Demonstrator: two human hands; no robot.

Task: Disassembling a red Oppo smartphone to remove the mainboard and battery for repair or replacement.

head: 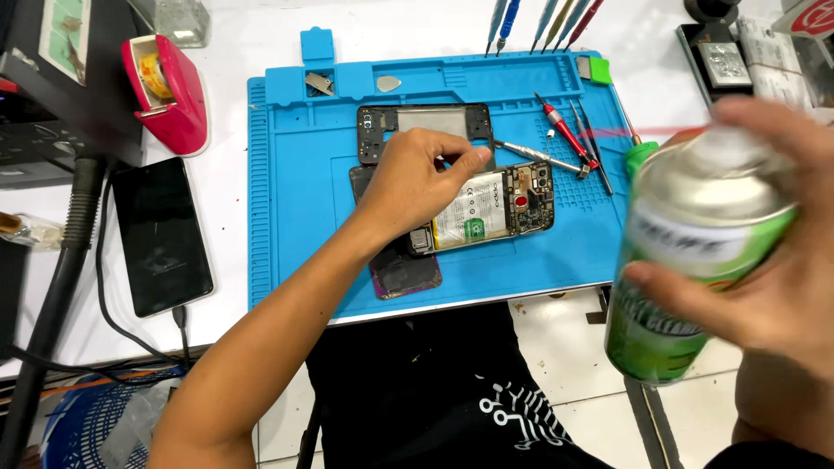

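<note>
Hands working over opened phone (486, 213) on blue mat (287, 217).
Left hand (413, 178) is pinching at it; right hand (769, 252) is gripping blurred green spray can (686, 269), screwdrivers (565, 139) lying beside.

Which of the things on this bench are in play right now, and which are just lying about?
In hand:
- left hand resting on the opened phone
- right hand holding the green spray can
- blue work mat under the phone

Lying about:
- separate phone frame
- red-handled screwdriver
- tweezers
- black phone on a cable
- pink tape dispenser
</note>
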